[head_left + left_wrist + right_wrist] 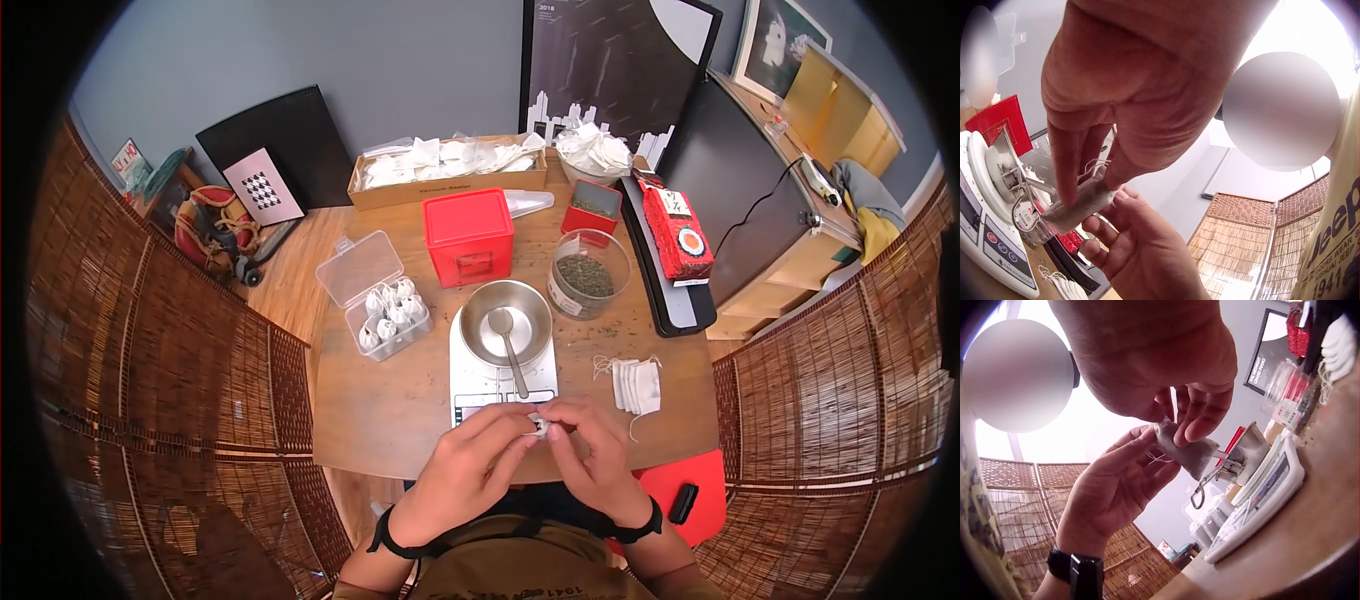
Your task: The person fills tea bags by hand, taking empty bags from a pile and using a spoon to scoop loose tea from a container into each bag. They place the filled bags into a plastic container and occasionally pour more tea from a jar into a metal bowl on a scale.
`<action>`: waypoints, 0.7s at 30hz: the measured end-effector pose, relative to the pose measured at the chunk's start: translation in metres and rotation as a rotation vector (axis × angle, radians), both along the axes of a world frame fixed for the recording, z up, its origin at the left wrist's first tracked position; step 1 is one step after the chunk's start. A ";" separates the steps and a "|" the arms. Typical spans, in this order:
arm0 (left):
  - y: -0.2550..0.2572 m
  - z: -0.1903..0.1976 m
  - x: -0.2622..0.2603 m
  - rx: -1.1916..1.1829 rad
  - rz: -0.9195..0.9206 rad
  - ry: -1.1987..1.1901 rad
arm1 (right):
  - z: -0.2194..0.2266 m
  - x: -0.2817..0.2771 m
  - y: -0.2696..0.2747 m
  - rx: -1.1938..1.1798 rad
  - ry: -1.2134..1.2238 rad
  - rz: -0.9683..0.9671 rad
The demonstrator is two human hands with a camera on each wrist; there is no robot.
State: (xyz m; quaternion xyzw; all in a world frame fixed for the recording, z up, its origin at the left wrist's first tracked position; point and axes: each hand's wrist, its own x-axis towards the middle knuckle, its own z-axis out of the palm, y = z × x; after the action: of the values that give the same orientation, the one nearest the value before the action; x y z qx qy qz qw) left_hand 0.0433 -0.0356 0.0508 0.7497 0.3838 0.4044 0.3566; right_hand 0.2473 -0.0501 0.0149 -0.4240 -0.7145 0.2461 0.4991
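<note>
Close to the table's front edge, both hands pinch one small white drawstring tea bag point(540, 428). My left hand point(468, 465) grips it from the left and my right hand point(598, 458) from the right, thumbs and fingertips at its top. In the left wrist view the filled bag point(1082, 207) looks greyish, with a loose white string by the fingers. Seen from the right wrist, the bag point(1186, 450) hangs between both hands. Just beyond them, a steel bowl point(480, 345) with a spoon point(510, 350) in it stands on a white kitchen scale point(470, 385).
To the left, an open plastic box point(385, 345) holds several tied bags. Flat drawstring bags point(637, 386) lie at right. Behind the bowl stand a red tin point(468, 235) and a clear tub point(615, 275) of dried leaves. A cardboard box point(450, 193) of white bags sits at the back.
</note>
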 end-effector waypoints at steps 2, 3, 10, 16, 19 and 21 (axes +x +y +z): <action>0.000 0.000 0.001 0.006 -0.002 0.004 | 0.003 0.000 0.001 -0.007 0.000 0.005; 0.000 0.000 0.001 0.012 -0.004 0.007 | 0.004 0.000 0.001 -0.014 0.000 0.009; 0.001 0.002 -0.001 0.023 -0.012 0.014 | 0.009 0.001 -0.002 -0.221 0.070 0.024; 0.000 0.003 -0.001 -0.032 0.000 -0.007 | 0.005 0.001 0.002 -0.074 -0.024 0.053; 0.000 0.004 0.001 -0.010 0.000 -0.019 | 0.008 0.000 0.000 -0.128 -0.005 0.029; 0.001 0.001 -0.001 0.013 -0.024 -0.014 | 0.008 -0.001 0.000 -0.142 0.003 0.029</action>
State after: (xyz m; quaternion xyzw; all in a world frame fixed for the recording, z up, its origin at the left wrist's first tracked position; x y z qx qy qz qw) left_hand 0.0420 -0.0347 0.0517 0.7537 0.3694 0.4080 0.3592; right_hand 0.2464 -0.0504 0.0228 -0.4476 -0.7007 0.3039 0.4651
